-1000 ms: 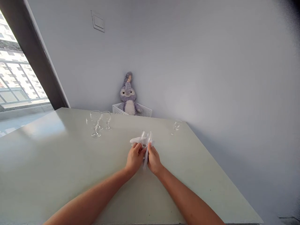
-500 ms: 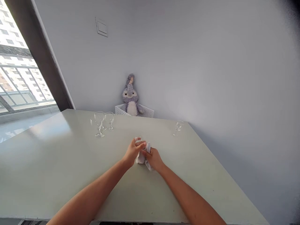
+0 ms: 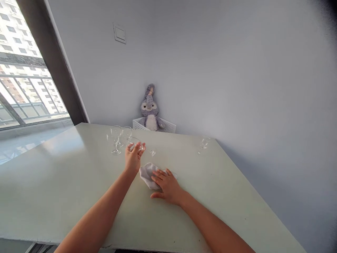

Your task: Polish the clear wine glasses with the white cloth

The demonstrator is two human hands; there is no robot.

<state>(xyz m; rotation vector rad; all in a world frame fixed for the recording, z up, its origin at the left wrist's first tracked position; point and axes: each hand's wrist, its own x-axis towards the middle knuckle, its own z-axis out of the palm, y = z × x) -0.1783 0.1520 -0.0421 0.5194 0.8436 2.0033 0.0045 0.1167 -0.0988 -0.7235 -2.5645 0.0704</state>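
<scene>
My left hand (image 3: 134,156) grips a clear stemmed glass (image 3: 134,141), tilted on its side above the table, its foot pointing right. My right hand (image 3: 166,184) lies with spread fingers on a crumpled white cloth (image 3: 146,173) on the table. Just left of my left hand stand several clear stemmed glasses (image 3: 116,142) in a group. Another clear glass (image 3: 205,142) is at the back right of the table.
The pale table (image 3: 65,182) reaches back to the wall. Behind its far edge a grey plush toy (image 3: 150,110) sits in a white perforated basket (image 3: 168,127). A window with a railing is at the left.
My hands have moved apart. The left one has gone left and away from me with the glass, off the cloth. My right hand has opened and flattened onto the cloth. The view has shifted slightly.
</scene>
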